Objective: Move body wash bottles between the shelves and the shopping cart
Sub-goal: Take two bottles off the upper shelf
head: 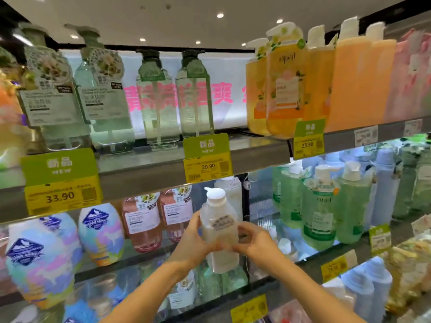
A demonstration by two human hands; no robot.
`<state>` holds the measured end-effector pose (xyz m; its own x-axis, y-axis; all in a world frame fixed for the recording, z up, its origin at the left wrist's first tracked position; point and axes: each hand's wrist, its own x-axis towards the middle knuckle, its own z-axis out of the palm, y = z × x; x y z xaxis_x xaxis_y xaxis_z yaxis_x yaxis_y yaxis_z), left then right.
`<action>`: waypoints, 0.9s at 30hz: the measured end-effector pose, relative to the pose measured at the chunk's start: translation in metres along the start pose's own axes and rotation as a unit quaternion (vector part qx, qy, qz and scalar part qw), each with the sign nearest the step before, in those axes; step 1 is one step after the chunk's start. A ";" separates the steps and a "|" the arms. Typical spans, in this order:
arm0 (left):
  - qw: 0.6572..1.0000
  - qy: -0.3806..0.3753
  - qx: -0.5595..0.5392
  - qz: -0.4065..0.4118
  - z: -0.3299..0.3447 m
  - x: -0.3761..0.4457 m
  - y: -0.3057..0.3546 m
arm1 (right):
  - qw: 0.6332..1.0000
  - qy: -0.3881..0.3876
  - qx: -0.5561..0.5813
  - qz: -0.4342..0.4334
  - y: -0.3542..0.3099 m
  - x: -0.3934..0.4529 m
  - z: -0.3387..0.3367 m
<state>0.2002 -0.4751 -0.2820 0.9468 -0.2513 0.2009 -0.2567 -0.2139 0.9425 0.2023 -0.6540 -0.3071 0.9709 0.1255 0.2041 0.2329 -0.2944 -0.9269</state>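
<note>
Both hands [194, 241] round pale bottle [219, 231]

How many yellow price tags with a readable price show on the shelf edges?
3: 33.90 tag at left, 29.90 tag mid-shelf, 23.90 tag under the orange bottles. Lower tags are too blurred to read.

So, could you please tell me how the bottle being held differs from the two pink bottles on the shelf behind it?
The held bottle is pale, milky-clear; the pink bottles hold rosy liquid. The held bottle is gripped by the left hand and right hand in front of the shelf; the pink bottles stand on it. Its white pump shows; theirs are hidden by the shelf edge. All are upright and labelled.
</note>
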 end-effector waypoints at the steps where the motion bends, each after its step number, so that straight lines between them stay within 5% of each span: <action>1: 1.000 -0.001 -0.001 -0.004 0.000 0.003 -0.002 | 1.000 0.000 0.001 0.005 0.004 0.005 0.001; 12: 0.998 0.046 -0.032 -0.028 0.006 0.014 -0.024 | 0.998 0.005 -0.012 0.058 0.028 0.030 0.007; 18: 0.980 0.167 0.079 -0.074 0.032 -0.011 -0.069 | 0.998 0.010 -0.037 0.052 0.046 0.025 0.013; 27: 0.959 0.218 0.133 -0.125 0.028 0.039 -0.082 | 0.998 0.034 0.002 0.045 0.053 0.067 0.021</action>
<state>0.2524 -0.4934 -0.3588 0.9615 0.2450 0.1245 0.0035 -0.4641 0.8858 0.2787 -0.6414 -0.3490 0.9896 0.0348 0.1398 0.1438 -0.2973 -0.9439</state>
